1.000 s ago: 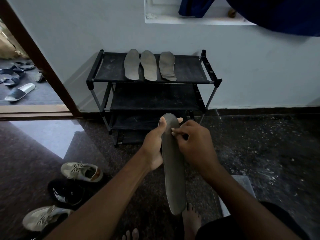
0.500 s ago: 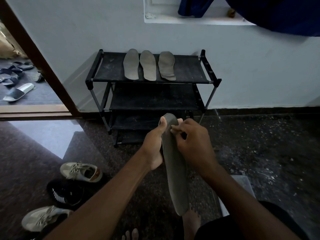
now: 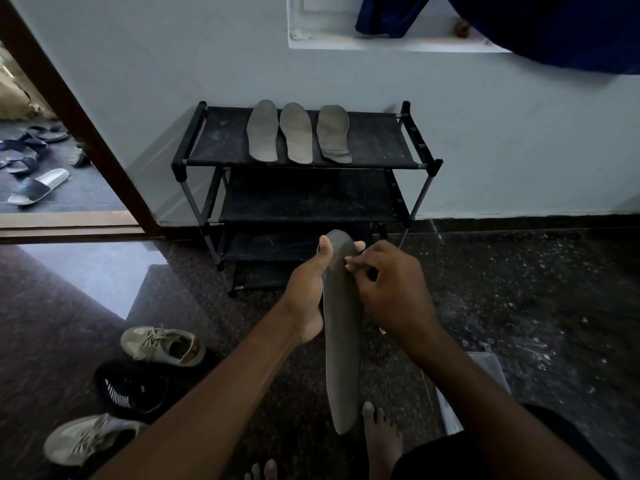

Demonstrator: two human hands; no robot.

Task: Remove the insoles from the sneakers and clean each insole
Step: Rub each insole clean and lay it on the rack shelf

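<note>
A long grey insole point(image 3: 343, 348) hangs upright in front of me. My left hand point(image 3: 308, 292) grips its upper part from the left, thumb on the front and fingers behind. My right hand point(image 3: 391, 292) has its curled fingertips on the insole's upper right edge. Three grey insoles point(image 3: 298, 133) lie side by side on the top shelf of a black shoe rack point(image 3: 374, 209). Two beige sneakers point(image 3: 162, 344) point(image 3: 86, 438) and a black sneaker point(image 3: 135, 386) sit on the floor at the lower left.
My bare feet point(image 3: 381, 441) stand on the dark speckled floor. A translucent container point(image 3: 485, 368) sits by my right leg. An open doorway at the left shows slippers point(image 3: 38, 185) outside. Blue cloth point(image 3: 519, 26) hangs from a window ledge above.
The insole has tilted slightly, its lower end shifting a little to the right. My right fingertips have moved slightly along its upper edge. My left hand keeps the same hold.
</note>
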